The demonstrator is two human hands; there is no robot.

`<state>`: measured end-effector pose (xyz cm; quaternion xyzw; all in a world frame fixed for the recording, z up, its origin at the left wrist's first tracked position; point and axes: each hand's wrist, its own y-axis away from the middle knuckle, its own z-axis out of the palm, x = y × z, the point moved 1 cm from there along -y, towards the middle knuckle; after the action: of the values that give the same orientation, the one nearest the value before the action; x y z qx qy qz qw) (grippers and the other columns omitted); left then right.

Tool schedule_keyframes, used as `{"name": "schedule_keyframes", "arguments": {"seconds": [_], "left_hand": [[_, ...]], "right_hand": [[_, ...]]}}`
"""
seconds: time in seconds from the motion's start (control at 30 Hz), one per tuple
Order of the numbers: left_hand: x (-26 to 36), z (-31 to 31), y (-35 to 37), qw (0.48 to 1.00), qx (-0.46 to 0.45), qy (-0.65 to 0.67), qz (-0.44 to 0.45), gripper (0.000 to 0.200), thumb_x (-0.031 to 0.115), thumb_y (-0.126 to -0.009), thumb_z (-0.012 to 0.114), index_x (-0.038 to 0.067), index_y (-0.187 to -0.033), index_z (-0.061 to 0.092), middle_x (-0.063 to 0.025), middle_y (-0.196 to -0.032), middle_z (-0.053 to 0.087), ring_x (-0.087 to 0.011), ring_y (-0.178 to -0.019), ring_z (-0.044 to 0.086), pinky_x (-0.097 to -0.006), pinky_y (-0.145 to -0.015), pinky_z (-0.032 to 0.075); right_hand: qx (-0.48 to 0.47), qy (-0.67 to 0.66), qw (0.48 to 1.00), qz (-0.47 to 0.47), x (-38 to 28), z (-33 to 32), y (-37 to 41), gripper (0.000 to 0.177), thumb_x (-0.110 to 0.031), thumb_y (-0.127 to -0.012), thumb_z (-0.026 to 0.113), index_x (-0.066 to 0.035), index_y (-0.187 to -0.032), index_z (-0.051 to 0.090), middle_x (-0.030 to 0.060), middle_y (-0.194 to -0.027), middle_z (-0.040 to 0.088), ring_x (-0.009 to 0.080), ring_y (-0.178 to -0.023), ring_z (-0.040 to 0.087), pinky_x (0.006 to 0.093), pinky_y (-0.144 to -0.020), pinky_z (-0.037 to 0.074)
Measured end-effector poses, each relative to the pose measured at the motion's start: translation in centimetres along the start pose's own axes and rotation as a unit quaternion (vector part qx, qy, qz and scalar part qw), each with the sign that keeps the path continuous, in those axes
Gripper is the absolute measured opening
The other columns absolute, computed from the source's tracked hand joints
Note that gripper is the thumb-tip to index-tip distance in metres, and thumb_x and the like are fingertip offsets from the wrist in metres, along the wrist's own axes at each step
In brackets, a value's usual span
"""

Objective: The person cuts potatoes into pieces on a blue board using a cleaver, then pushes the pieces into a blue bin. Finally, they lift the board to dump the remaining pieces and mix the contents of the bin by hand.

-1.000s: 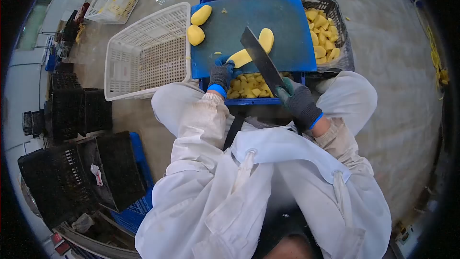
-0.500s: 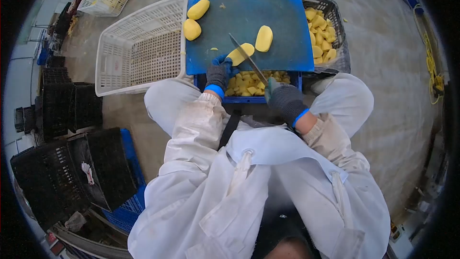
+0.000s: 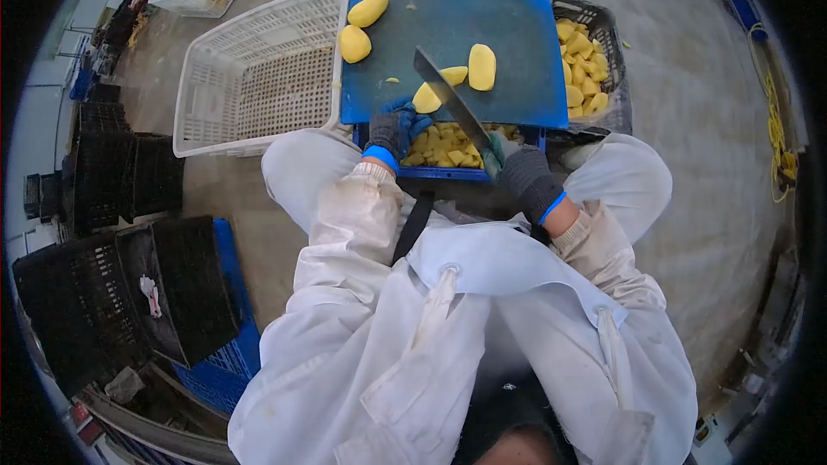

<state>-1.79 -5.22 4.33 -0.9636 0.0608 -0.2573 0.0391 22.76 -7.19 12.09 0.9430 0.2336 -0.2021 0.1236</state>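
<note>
My left hand (image 3: 392,129) pins the hard, slippery potato (image 3: 428,98) by its end, left of the knife (image 3: 448,96). My right hand (image 3: 521,174) grips the knife's handle tight.

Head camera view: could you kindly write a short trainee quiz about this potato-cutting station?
1. True or false: the right hand grips the knife while the left hand steadies a peeled potato on the blue cutting board.
2. Where does the white basket stand? A) left of the board B) right of the board C) on the board
3. Fill in: the cut pieces below the board's near edge lie in a ____ crate.
Key: 1 true; 2 A; 3 blue.
</note>
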Motion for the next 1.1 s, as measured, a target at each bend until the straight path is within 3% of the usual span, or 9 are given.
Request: {"name": "schedule_keyframes", "arguments": {"seconds": [0.1, 0.23, 0.4, 0.6, 0.73, 0.8, 0.9, 1.0, 1.1], "left_hand": [[-0.9, 1.0, 0.0, 0.999, -0.009, -0.039, -0.003, 0.034, 0.035, -0.085, 0.060, 0.005, -0.101, 0.064, -0.0171, -0.105, 0.063, -0.0343, -0.096, 0.060, -0.0419, -0.083, 0.048], [-0.8, 1.3, -0.1, 0.960, -0.017, 0.245, -0.133, 0.035, 0.034, -0.085, 0.061, 0.004, -0.101, 0.065, -0.0170, -0.103, 0.064, -0.0340, -0.095, 0.060, -0.0410, -0.083, 0.048], [-1.0, 1.7, -0.6, 0.917, -0.038, 0.311, -0.246, 0.032, 0.034, -0.083, 0.063, 0.008, -0.102, 0.066, -0.0157, -0.099, 0.065, -0.0340, -0.093, 0.061, -0.0410, -0.080, 0.049], [-0.4, 1.3, -1.2, 0.993, -0.066, -0.020, -0.093, 0.026, 0.017, -0.080, 0.067, 0.004, -0.103, 0.067, -0.0110, -0.092, 0.069, -0.0192, -0.079, 0.067, -0.0320, -0.069, 0.053], [-2.5, 3.8, -1.1, 0.987, -0.050, 0.035, -0.151, 0.029, 0.022, -0.079, 0.065, 0.007, -0.104, 0.065, -0.0140, -0.097, 0.067, -0.0282, -0.090, 0.064, -0.0381, -0.080, 0.050], [-2.7, 3.9, -1.0, 0.979, -0.033, -0.201, 0.007, 0.028, 0.021, -0.078, 0.064, 0.009, -0.103, 0.065, -0.0149, -0.099, 0.066, -0.0317, -0.094, 0.062, -0.0407, -0.084, 0.048], [-1.8, 2.6, -0.3, 0.958, 0.021, 0.143, -0.246, 0.024, 0.017, -0.076, 0.063, 0.010, -0.099, 0.065, -0.0157, -0.097, 0.065, -0.0346, -0.097, 0.059, -0.0420, -0.085, 0.047], [-0.6, 1.7, -0.8, 0.989, 0.137, 0.044, -0.043, 0.023, 0.016, -0.075, 0.063, 0.010, -0.097, 0.065, -0.0171, -0.096, 0.064, -0.0356, -0.095, 0.059, -0.0434, -0.083, 0.046], [-0.6, 2.1, -0.6, 0.992, 0.044, 0.057, -0.104, 0.022, 0.018, -0.076, 0.064, 0.009, -0.097, 0.065, -0.0169, -0.096, 0.064, -0.0357, -0.093, 0.060, -0.0435, -0.082, 0.047]], "right_hand": [[-0.007, 0.008, 1.000, -0.016, -0.7, -0.2, 0.7, 0.024, -0.028, -0.085, 0.053, -0.007, -0.097, 0.055, 0.0175, -0.073, 0.064, 0.0347, -0.067, 0.064, 0.0468, -0.059, 0.048], [-0.023, 0.042, 0.998, -0.028, -0.3, 0.5, 0.7, 0.023, -0.028, -0.085, 0.052, -0.007, -0.094, 0.054, 0.0170, -0.071, 0.064, 0.0339, -0.066, 0.064, 0.0469, -0.058, 0.048], [-0.060, 0.076, 0.995, -0.024, -0.8, -0.2, 0.4, 0.023, -0.028, -0.085, 0.052, -0.006, -0.093, 0.054, 0.0166, -0.071, 0.065, 0.0340, -0.066, 0.065, 0.0475, -0.058, 0.048], [-0.103, 0.123, 0.987, 0.021, -1.8, 1.7, -0.7, 0.022, -0.026, -0.085, 0.053, -0.006, -0.093, 0.055, 0.0173, -0.073, 0.065, 0.0348, -0.068, 0.065, 0.0478, -0.061, 0.049], [-0.072, 0.028, 0.997, 0.003, 1.2, 4.1, -2.7, 0.026, -0.028, -0.086, 0.052, -0.005, -0.098, 0.055, 0.0211, -0.080, 0.064, 0.0379, -0.075, 0.064, 0.0489, -0.067, 0.049], [-0.037, -0.044, 0.998, -0.014, 2.7, 3.6, -2.8, 0.028, -0.028, -0.087, 0.050, -0.004, -0.101, 0.055, 0.0233, -0.084, 0.064, 0.0394, -0.078, 0.063, 0.0501, -0.069, 0.048], [-0.016, -0.087, 0.996, -0.010, 2.9, 2.7, -2.5, 0.029, -0.030, -0.087, 0.051, -0.005, -0.102, 0.056, 0.0240, -0.085, 0.063, 0.0397, -0.080, 0.062, 0.0499, -0.070, 0.048], [-0.010, -0.051, 0.999, 0.014, 1.4, 1.2, -0.5, 0.028, -0.030, -0.086, 0.052, -0.006, -0.099, 0.057, 0.0219, -0.079, 0.063, 0.0390, -0.075, 0.062, 0.0493, -0.067, 0.048], [0.027, -0.027, 0.999, -0.001, 1.2, 1.3, 0.6, 0.026, -0.030, -0.086, 0.053, -0.007, -0.096, 0.058, 0.0193, -0.072, 0.063, 0.0375, -0.067, 0.062, 0.0482, -0.060, 0.048]]}}
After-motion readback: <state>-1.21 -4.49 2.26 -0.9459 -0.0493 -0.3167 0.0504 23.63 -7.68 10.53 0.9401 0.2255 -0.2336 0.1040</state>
